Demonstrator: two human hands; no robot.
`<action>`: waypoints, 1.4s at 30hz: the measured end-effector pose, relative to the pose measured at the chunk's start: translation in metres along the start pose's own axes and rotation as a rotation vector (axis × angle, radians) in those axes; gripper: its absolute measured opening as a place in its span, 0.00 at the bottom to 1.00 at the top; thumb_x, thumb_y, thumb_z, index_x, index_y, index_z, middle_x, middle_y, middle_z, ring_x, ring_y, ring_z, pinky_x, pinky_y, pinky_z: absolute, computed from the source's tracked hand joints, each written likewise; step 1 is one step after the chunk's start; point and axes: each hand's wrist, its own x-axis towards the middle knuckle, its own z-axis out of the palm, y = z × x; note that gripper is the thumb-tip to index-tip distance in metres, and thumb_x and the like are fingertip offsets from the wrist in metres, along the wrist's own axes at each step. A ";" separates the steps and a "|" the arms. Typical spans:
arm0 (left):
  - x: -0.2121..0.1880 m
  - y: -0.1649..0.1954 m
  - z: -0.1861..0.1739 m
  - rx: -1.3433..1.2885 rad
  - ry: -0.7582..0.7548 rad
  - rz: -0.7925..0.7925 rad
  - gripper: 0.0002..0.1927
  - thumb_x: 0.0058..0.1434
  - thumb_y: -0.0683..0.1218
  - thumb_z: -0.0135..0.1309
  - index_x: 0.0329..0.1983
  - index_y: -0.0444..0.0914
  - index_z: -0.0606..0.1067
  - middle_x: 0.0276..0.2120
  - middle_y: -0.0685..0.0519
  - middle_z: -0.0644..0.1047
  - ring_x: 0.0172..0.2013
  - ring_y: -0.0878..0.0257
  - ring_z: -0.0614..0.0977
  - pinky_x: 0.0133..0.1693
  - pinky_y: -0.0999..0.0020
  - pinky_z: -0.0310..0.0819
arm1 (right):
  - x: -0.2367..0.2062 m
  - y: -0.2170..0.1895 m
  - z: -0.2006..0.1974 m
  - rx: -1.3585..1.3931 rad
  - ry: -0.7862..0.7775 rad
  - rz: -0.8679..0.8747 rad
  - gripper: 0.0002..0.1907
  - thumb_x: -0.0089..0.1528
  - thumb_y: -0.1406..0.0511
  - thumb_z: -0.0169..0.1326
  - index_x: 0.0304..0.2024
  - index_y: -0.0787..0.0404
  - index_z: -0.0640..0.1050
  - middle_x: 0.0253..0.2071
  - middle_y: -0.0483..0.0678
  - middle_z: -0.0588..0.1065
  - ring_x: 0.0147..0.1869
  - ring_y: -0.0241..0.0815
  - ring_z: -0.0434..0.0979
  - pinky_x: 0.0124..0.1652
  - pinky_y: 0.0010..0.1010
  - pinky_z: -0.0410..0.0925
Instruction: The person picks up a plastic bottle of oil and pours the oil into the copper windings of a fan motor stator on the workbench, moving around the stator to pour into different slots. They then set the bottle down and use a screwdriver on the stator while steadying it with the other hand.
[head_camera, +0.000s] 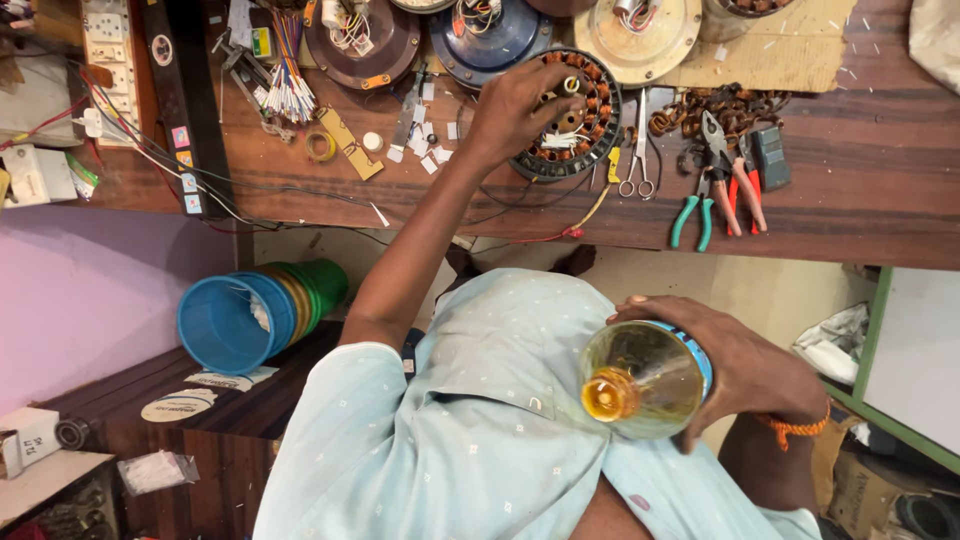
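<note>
Head view: left hand (515, 110) fingers pinching ring-shaped copper-wound stator (572, 118); right hand (745, 370) fingers clamped round clear yellowish bottle (640, 378).

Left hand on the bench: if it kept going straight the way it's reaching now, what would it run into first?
The left hand already rests on the round copper-wound motor coil, fingers near its centre. Straight beyond lie the dark blue motor cover and cream motor cover, most likely next, though depth is hard to judge.

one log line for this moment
left hand: on copper-wound stator | right hand: holding clear bottle near chest | pliers: on bench
</note>
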 end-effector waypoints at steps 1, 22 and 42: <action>0.000 0.000 0.000 0.005 0.019 0.024 0.17 0.64 0.54 0.64 0.52 0.44 0.78 0.38 0.51 0.81 0.37 0.54 0.83 0.38 0.57 0.75 | 0.002 -0.003 0.002 -0.009 0.033 0.065 0.73 0.26 0.46 0.79 0.68 0.63 0.61 0.65 0.56 0.71 0.68 0.51 0.71 0.63 0.44 0.64; -0.066 0.008 0.000 0.033 0.179 -0.012 0.18 0.55 0.46 0.70 0.49 0.42 0.83 0.52 0.56 0.79 0.51 0.54 0.73 0.54 0.60 0.74 | -0.023 0.041 0.061 1.064 0.915 -0.536 0.45 0.61 0.46 0.63 0.75 0.44 0.58 0.60 0.59 0.73 0.53 0.57 0.76 0.54 0.59 0.67; -0.111 0.009 0.004 -0.086 0.363 -0.291 0.13 0.62 0.46 0.61 0.49 0.40 0.82 0.45 0.50 0.79 0.48 0.53 0.75 0.50 0.59 0.69 | 0.017 0.018 0.010 0.012 0.714 0.374 0.61 0.39 0.51 0.77 0.68 0.66 0.64 0.63 0.55 0.73 0.65 0.50 0.76 0.63 0.43 0.72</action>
